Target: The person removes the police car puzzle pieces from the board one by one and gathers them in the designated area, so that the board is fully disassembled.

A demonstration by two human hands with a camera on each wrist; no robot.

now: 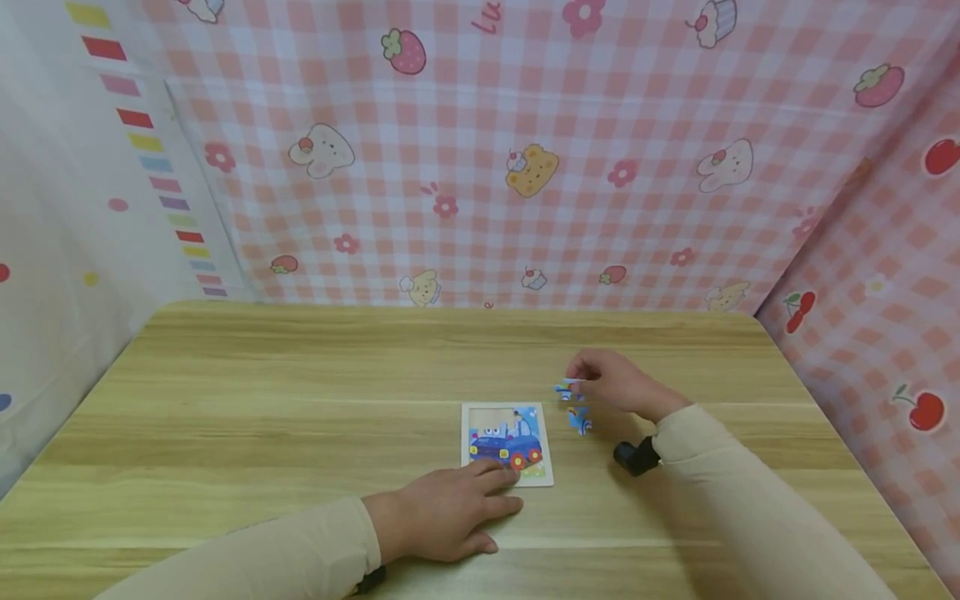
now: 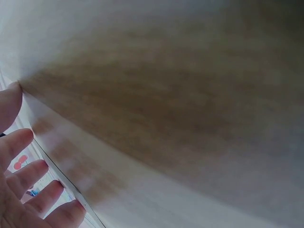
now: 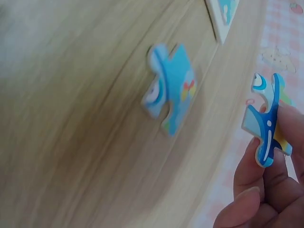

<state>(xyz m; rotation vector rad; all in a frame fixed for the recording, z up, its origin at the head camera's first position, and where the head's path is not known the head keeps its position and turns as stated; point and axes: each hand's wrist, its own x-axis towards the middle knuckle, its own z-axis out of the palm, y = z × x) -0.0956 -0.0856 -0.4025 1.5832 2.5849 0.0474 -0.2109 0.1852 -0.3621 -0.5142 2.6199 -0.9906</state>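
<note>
A small jigsaw puzzle in a white frame (image 1: 550, 454) lies on the table, showing a blue car with red-and-yellow wheels. Bare wood-coloured backing shows in its upper part. My left hand (image 1: 446, 512) rests with spread, fairly straight fingers at the puzzle's lower edge; those fingers (image 2: 28, 178) also show at the edge of the left wrist view. Just right of the frame, my right hand (image 1: 618, 383) pinches a blue jigsaw piece (image 3: 268, 126) between thumb and fingers, above the table. A second jigsaw piece (image 1: 579, 420), light blue with a butterfly-like mark (image 3: 189, 90), lies flat below it.
The wood-grain table (image 1: 262, 417) reaches back to a pink checked cloth (image 1: 465, 225). More cloth hangs at both sides. A black device (image 1: 636, 457) sits at the right wrist, close above the table.
</note>
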